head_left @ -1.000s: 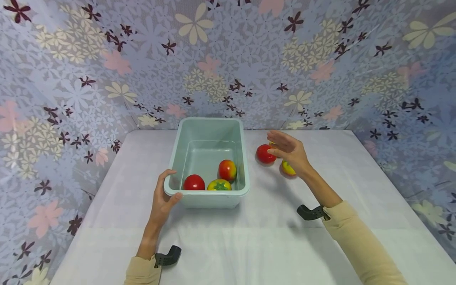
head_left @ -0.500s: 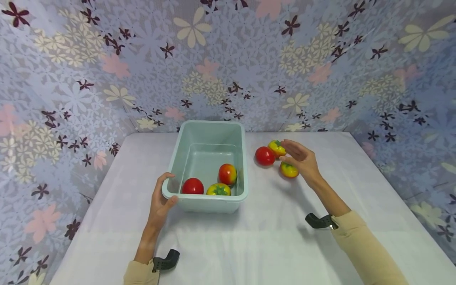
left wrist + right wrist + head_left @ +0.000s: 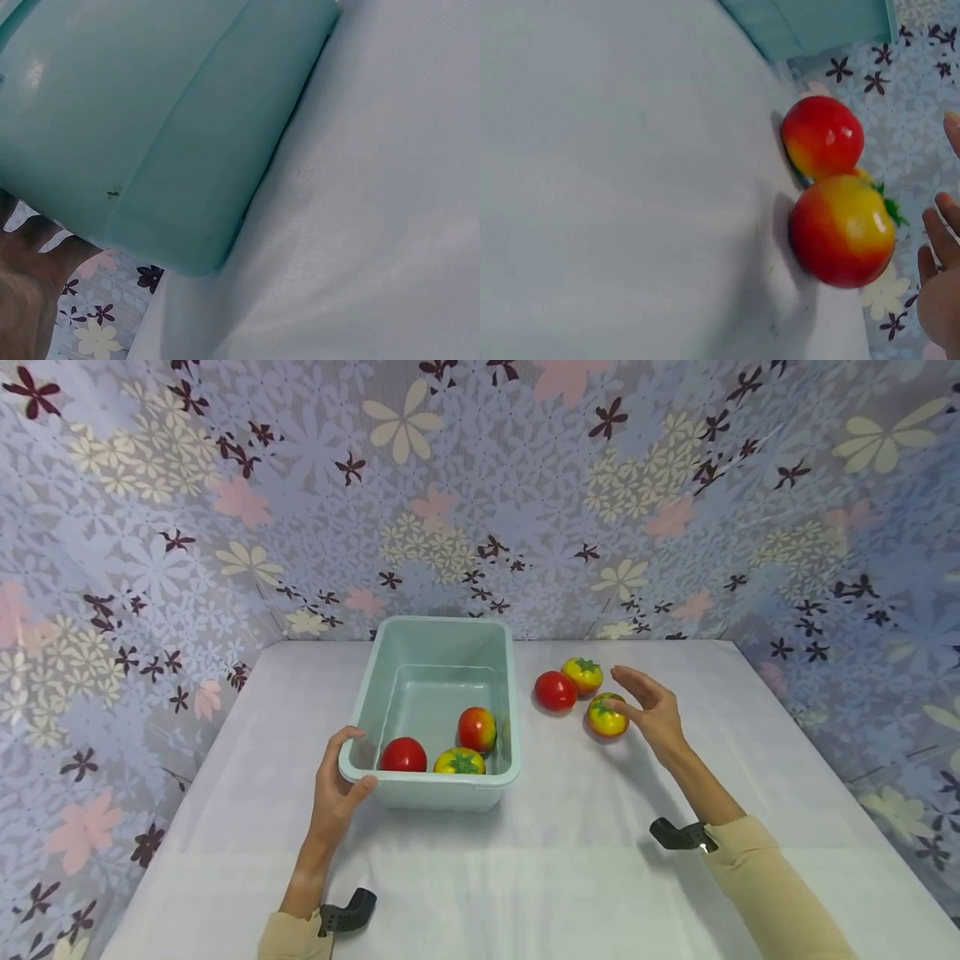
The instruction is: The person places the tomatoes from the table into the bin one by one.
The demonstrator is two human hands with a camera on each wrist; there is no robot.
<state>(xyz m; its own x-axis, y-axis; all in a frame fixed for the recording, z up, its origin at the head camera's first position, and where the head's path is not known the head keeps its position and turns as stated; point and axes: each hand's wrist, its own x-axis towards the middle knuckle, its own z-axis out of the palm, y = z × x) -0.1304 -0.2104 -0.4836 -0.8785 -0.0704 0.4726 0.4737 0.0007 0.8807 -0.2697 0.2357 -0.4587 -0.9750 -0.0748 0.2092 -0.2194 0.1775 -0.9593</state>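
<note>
In the head view my left hand (image 3: 334,793) grips the near left corner of a pale green plastic bin (image 3: 442,793), thumb in front and fingers at the rim. Inside it are a red tomato (image 3: 403,755), a yellow tomato with a green top (image 3: 460,762) and a red-yellow one (image 3: 477,729). My right hand (image 3: 657,714) hovers with fingers spread near a yellow-red tomato (image 3: 606,718); its thumb overlaps that tomato in the head view. The right wrist view shows a gap between the hand (image 3: 941,277) and the nearest tomato (image 3: 844,231).
Right of the bin, a red tomato (image 3: 555,692) lies beside another yellow tomato (image 3: 582,676). A white cloth (image 3: 450,877) covers the table. Flowered fabric (image 3: 480,485) hangs behind and at both sides.
My right hand has moved right and nearer to me, uncovering the yellow tomatoes it partly hid. My left hand keeps its grip on the bin.
</note>
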